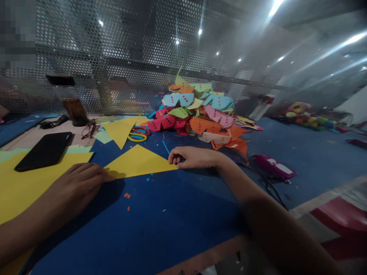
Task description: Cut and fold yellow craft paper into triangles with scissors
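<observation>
Between my hands a yellow paper triangle [140, 162] lies on the blue table top, its long edge toward me and its peak pointing away. My left hand [83, 181] pinches the left corner, fingertips pressed together on the paper. At the opposite corner, my right hand [192, 157] has its fingers curled, with thumb and fingertips closed on the tip. Just beyond the triangle lie scissors with red and yellow handles [139, 134], partly under another yellow paper piece [122, 130].
A pile of colourful cut-paper shapes [200, 110] rises at the back. To the left are a black phone [44, 151] on yellow sheets [14, 183], glasses [89, 129] and a dark-lidded bottle [71, 103]. A purple device [273, 167] with a cord lies right. Perforated metal screen [129, 49] stands behind.
</observation>
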A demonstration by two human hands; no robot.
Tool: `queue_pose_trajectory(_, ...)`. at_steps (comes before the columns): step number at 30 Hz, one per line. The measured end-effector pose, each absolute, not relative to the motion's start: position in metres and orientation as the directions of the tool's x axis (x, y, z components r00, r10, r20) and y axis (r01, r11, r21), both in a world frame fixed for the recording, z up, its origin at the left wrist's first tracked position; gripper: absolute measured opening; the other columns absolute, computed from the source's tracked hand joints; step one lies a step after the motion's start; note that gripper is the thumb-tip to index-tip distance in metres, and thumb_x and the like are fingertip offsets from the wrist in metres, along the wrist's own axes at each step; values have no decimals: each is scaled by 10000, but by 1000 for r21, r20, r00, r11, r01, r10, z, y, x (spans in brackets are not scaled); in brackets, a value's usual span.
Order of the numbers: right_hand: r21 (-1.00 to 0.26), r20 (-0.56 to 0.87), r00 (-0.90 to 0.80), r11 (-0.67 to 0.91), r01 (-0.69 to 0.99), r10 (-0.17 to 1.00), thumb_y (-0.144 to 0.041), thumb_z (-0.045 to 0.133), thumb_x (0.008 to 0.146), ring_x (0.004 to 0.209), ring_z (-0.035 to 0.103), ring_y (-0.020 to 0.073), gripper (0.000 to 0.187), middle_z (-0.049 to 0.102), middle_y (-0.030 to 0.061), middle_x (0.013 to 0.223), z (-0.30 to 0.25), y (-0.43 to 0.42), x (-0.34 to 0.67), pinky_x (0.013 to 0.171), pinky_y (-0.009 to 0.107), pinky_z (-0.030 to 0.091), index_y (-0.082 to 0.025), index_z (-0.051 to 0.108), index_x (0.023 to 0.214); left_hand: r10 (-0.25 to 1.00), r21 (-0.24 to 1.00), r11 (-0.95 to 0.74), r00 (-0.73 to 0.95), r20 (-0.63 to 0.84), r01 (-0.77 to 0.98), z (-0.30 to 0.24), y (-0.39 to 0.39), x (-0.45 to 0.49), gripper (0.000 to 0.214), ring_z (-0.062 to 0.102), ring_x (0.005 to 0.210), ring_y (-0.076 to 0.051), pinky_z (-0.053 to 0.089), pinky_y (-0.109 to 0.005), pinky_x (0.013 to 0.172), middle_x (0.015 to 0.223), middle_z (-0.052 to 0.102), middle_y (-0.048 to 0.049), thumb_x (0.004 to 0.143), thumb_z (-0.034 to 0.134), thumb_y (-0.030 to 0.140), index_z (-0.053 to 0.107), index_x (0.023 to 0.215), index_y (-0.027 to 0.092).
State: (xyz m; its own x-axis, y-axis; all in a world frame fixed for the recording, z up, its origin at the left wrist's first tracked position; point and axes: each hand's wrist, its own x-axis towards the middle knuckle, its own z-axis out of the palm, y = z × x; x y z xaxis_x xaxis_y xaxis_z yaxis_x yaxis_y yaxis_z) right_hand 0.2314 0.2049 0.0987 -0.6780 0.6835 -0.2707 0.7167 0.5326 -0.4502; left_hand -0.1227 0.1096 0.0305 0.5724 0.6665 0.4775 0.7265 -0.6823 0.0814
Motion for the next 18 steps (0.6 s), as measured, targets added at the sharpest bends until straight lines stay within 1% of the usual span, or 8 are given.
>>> queue_pose_trajectory(3,-447,-268,-692,550,705,670,-2,568,721,958,652,172,389,715,71,1046,100,205,233,768,233,498,-148,681,1063,657,74,-691,581,480,719,33,110,-122,322,703,885,-205,537,-359,807,1007,758,13,992,445,261,701,1154,370)
queue_pose_trajectory(6,-436,-265,-702,567,698,661,28,541,713,961,652,167,423,712,70,1054,101,204,233,783,233,501,-149,679,1071,657,91,-691,570,494,717,32,109,-123,323,702,863,-214,540,-370,795,997,761,1,978,448,259,716,1126,362)
queue_pose_trajectory(11,-424,-259,-688,560,712,678,50,515,699,940,655,171,452,717,75,1041,103,201,232,766,236,494,-142,684,1071,694,116,-677,579,428,726,29,111,-128,329,701,938,-231,536,-388,847,1085,752,-2,972,487,252,691,1200,375)
queue_pose_trajectory(14,-432,-246,-677,547,717,694,26,509,737,910,659,168,397,733,67,1037,104,200,229,743,232,476,-160,699,1032,700,123,-671,570,431,731,27,112,-130,324,703,935,-237,538,-390,840,1081,753,0,969,500,264,691,1200,387)
queue_pose_trajectory(18,-438,-208,-628,502,745,750,-61,540,824,892,657,173,253,746,66,1033,103,199,225,744,242,453,-170,712,974,701,151,-671,553,450,726,24,110,-126,316,693,946,-232,520,-397,857,1073,747,-5,982,475,268,681,1191,387)
